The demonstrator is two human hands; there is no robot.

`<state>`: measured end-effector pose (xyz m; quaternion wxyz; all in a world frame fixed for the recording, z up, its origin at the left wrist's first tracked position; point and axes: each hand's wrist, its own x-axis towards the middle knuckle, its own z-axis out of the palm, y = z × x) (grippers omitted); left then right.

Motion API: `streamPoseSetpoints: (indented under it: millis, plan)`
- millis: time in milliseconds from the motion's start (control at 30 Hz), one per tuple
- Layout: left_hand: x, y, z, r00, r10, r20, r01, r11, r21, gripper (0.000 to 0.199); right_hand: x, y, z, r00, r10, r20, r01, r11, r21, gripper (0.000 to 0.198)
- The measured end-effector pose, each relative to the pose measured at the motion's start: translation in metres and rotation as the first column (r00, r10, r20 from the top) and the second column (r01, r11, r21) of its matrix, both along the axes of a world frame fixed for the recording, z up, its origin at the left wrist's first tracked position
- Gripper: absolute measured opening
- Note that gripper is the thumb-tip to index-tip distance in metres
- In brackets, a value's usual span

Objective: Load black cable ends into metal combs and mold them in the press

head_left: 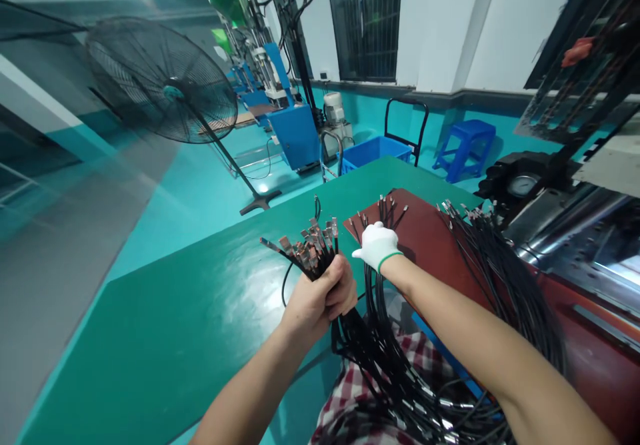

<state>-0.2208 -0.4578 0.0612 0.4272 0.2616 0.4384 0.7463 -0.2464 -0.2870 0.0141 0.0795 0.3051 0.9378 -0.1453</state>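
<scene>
My bare left hand [320, 295] is wrapped round a thick bundle of black cables [360, 345], just below their ends. Flat copper and silver-coloured metal terminals [305, 245] fan out above that fist. On my right hand [379, 245] is a white glove with a green cuff; it is closed over a smaller bunch of black cables at the corner of a reddish-brown board [425, 231]. Small metal tips [385, 201] stick out beyond the glove, and the cable lengths hang below it. Both bunches run down over my lap, where silvery sleeves [420, 405] show along them.
Another heap of black cables [500, 271] lies on the board at right, beside a machine [565, 218] with a gauge. The green table [175, 325] extends left. Beyond it stand a large fan [170, 88], a blue crate [375, 151] with a trolley handle, and a blue stool [467, 145].
</scene>
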Motion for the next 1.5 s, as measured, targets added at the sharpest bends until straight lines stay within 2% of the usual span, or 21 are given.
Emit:
streamPoseSetpoints:
  millis: [133,233,333,433,500,567,633,733,833,900,967,1100,1167,1233,1367,1400,1500]
  plan:
    - [-0.004,-0.007,0.000,1.000,0.012,-0.015,-0.012,1.000,0.018,0.044,-0.003,0.001,-0.008,0.995,-0.024,-0.097,0.021,0.999,-0.036,0.032]
    - [-0.008,-0.011,-0.002,0.999,0.034,0.000,-0.034,0.999,0.028,0.044,0.017,0.010,-0.002,0.973,-0.016,-0.228,-0.003,0.997,-0.083,0.025]
    - [-0.011,-0.009,-0.003,0.999,0.038,0.025,-0.039,0.999,0.017,0.045,0.047,0.016,0.009,0.941,0.022,-0.338,-0.098,0.973,-0.208,0.025]
    - [-0.013,-0.004,-0.003,0.996,0.065,0.065,-0.065,0.998,-0.002,0.034,0.084,0.014,0.019,0.885,0.015,-0.466,-0.229,0.884,-0.407,0.029]
    - [-0.014,0.001,-0.003,0.993,0.084,0.087,-0.083,0.996,-0.013,0.024,0.108,0.007,0.023,0.845,-0.096,-0.526,-0.263,0.782,-0.565,0.033]
    - [-0.013,0.007,-0.003,0.992,0.079,0.096,-0.076,0.997,-0.031,0.027,0.129,-0.001,0.023,0.839,-0.214,-0.500,-0.239,0.681,-0.692,0.037]
    - [-0.011,0.015,-0.003,0.994,0.053,0.093,-0.049,0.997,-0.053,0.032,0.143,-0.010,0.022,0.863,-0.246,-0.442,-0.211,0.619,-0.757,0.040]
    - [-0.006,0.026,-0.003,0.996,0.014,0.091,-0.006,0.996,-0.086,0.035,0.153,-0.023,0.021,0.899,-0.202,-0.389,-0.227,0.544,-0.807,0.042]
    - [-0.003,0.033,-0.005,0.995,0.014,0.094,-0.003,0.993,-0.120,0.034,0.154,-0.031,0.022,0.929,-0.145,-0.340,-0.225,0.508,-0.832,0.041]
    - [-0.004,0.033,-0.007,0.995,0.023,0.095,-0.011,0.991,-0.134,0.034,0.153,-0.033,0.022,0.940,-0.139,-0.313,-0.204,0.506,-0.838,0.040]
    - [-0.005,0.032,-0.008,0.997,0.028,0.076,-0.017,0.990,-0.138,0.032,0.153,-0.032,0.021,0.936,-0.160,-0.315,-0.187,0.532,-0.826,0.042]
    - [-0.005,0.028,-0.008,0.998,0.063,0.015,-0.060,0.987,-0.149,0.025,0.156,-0.024,0.014,0.907,-0.215,-0.363,-0.143,0.653,-0.743,0.047]
    - [-0.002,0.028,-0.007,0.999,0.053,0.014,-0.050,0.984,-0.168,0.020,0.157,-0.023,0.012,0.897,-0.210,-0.388,-0.142,0.695,-0.705,0.046]
    - [0.001,0.029,-0.006,1.000,0.004,-0.005,-0.005,0.986,-0.169,0.019,0.157,-0.024,0.014,0.892,-0.170,-0.418,-0.164,0.741,-0.651,0.046]
    - [0.005,0.032,-0.005,0.999,-0.036,0.015,0.037,0.994,-0.103,0.032,0.154,-0.032,0.027,0.896,-0.045,-0.442,-0.203,0.843,-0.497,0.046]
    - [0.005,0.033,-0.006,0.999,-0.029,0.037,0.033,0.995,-0.093,0.032,0.152,-0.034,0.031,0.891,-0.014,-0.453,-0.229,0.848,-0.478,0.043]
    - [0.006,0.035,-0.008,0.997,0.002,0.082,0.007,0.994,-0.106,0.035,0.149,-0.039,0.037,0.874,0.025,-0.486,-0.296,0.820,-0.490,0.033]
